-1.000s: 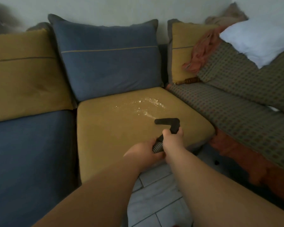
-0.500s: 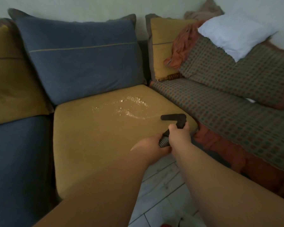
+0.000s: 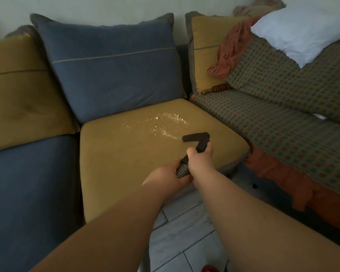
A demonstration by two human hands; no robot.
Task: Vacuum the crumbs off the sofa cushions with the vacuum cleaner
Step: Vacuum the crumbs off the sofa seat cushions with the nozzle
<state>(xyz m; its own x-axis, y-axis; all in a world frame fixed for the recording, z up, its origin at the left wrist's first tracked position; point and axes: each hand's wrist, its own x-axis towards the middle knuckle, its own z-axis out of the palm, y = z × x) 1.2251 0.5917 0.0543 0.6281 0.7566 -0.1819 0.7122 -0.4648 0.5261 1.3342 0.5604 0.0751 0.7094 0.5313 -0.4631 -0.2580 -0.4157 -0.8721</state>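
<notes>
Mustard fabric covers the seat point(image 3: 126, 169), where pale crumbs point(image 3: 170, 122) lie scattered just beyond the hands. The right hand point(image 3: 200, 160) is curled round the black neck of the nozzle point(image 3: 195, 138). Its flat head sits just short of the nearest crumbs; I cannot tell whether it touches the fabric. The left hand point(image 3: 165, 176) grips the ribbed grey hose point(image 3: 182, 170) directly behind the right hand, the two touching. A blue cushion point(image 3: 114, 65) stands beyond the crumbs. Right of the hands lies a checked cover point(image 3: 283, 124), with a white pillow point(image 3: 302, 30) on its far end. Tiled floor point(image 3: 185, 232) shows below the forearms.
</notes>
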